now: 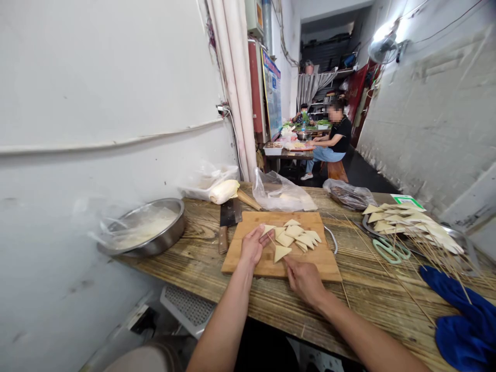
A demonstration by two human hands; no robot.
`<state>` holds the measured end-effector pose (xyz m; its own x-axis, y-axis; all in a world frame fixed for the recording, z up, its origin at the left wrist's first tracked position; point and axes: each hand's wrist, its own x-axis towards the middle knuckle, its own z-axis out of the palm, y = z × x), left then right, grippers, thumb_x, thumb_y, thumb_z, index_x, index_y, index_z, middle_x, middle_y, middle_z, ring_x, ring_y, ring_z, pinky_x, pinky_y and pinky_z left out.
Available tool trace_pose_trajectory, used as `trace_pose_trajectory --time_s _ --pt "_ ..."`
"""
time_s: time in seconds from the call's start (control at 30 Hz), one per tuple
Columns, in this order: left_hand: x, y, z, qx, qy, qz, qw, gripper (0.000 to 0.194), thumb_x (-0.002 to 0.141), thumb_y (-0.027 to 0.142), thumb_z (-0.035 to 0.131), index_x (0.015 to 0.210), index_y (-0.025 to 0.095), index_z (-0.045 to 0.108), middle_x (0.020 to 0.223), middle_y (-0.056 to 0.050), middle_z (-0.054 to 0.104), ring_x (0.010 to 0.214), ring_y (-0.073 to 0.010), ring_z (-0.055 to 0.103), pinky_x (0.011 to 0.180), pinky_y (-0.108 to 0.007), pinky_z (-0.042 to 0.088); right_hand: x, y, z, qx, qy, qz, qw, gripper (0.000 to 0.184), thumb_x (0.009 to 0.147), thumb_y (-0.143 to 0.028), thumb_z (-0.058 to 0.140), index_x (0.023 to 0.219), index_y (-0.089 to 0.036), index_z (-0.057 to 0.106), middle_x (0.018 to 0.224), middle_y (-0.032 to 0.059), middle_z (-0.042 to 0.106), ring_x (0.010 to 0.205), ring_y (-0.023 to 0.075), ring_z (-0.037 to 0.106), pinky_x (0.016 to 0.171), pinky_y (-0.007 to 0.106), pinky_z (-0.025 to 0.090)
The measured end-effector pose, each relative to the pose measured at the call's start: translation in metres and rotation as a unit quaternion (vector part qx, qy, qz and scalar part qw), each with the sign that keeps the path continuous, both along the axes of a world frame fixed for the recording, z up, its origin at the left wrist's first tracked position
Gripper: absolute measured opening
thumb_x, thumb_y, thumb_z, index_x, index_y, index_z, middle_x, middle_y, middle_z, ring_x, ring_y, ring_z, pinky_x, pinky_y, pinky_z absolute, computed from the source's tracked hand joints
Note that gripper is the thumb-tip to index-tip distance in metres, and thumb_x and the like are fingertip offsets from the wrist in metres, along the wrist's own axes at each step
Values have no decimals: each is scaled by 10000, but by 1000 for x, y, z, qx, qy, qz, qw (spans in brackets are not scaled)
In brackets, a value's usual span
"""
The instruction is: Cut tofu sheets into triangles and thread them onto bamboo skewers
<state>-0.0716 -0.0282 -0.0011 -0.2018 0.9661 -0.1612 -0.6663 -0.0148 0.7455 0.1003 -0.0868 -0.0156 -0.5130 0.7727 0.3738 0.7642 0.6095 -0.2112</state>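
Observation:
My left hand (252,245) is closed around a pale triangular tofu slice (268,230) over the wooden cutting board (248,261). Just right of it, a second triangular slice (281,253) sits on a thin bamboo skewer (273,239), whose upper part points toward the left hand. My right hand (305,281) is closed at the lower side of that slice, fingers pinched where the skewer runs; its grip is partly hidden. Beyond both hands, several loose tofu triangles (294,233) lie on the board.
A cleaver (223,235) lies left of the board, near a steel basin (176,227). Plastic bags (284,192) are behind. On the right are filled skewers (416,225), green-handled scissors (392,253) and a blue cloth (465,330). Two people sit farther back.

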Motion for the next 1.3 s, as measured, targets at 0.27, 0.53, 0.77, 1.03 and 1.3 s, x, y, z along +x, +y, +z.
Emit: trace_pose_trajectory --time_s 0.27,0.53,0.77,1.03,1.3 --pt "1 -1 -2 7 -5 0 1000 145 738 165 632 863 91 619 852 -119 686 805 -212 662 808 -361 514 -3 0 0 19 -12 -13 1000 335 836 -160 373 1085 -133 593 639 53 689 524 157 623 492 213 374" --pt "1 -1 -5 8 -8 -8 1000 151 732 176 644 852 89 614 883 -134 683 803 -203 662 800 -349 514 -7 -1 -4 28 -26 -20 999 340 839 -163 372 1119 -132 562 660 52 693 526 153 627 480 208 366" --pt "2 -3 -4 1 -22 -22 1000 167 739 170 637 881 89 604 891 -139 678 812 -204 660 784 -339 520 -9 -3 0 26 -44 -34 998 331 848 -167 367 1112 -136 563 685 57 699 529 160 632 471 212 356" --pt "3 -6 -1 4 -25 -40 999 172 734 170 643 883 96 600 903 -139 676 816 -203 659 780 -334 520 -10 -2 -3 42 -39 -41 998 335 858 -161 360 1136 -123 543 593 42 674 487 160 620 455 211 348" --pt "7 -8 0 1 -21 -58 998 132 742 165 631 858 105 611 883 -126 683 796 -189 661 717 -285 529 -11 -1 -3 30 -44 -53 997 340 867 -170 360 1163 -126 523 616 45 681 503 164 628 459 209 360"
